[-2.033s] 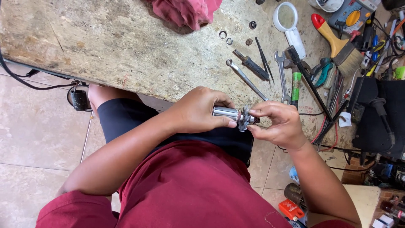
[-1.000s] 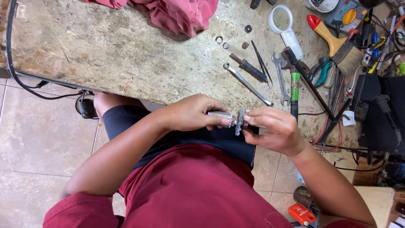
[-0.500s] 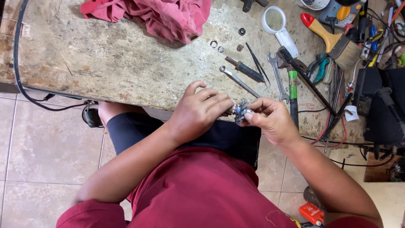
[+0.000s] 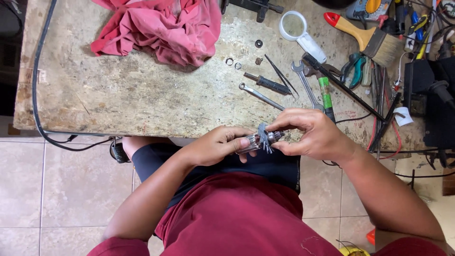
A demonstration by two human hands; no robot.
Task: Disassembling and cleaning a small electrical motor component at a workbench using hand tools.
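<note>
A small metal motor armature (image 4: 259, 140) with a grey fan disc and a geared shaft end is held over my lap, just in front of the workbench (image 4: 118, 99) edge. My left hand (image 4: 215, 144) grips its cylindrical body from the left. My right hand (image 4: 310, 132) pinches the shaft end from the right with thumb and fingers. Both hands touch the part.
On the bench lie a pink cloth (image 4: 161, 28), small rings and bearings (image 4: 234, 62), a screwdriver (image 4: 266, 83), wrenches (image 4: 305, 85), a magnifying glass (image 4: 298, 32), a paintbrush (image 4: 367, 35), and pliers and cables at the right. A black cable (image 4: 35, 95) runs along the left edge.
The view has shifted so the bench fills more of the frame. Both hands kept hold of the armature and drew closer together around it, nearer the bench edge.
</note>
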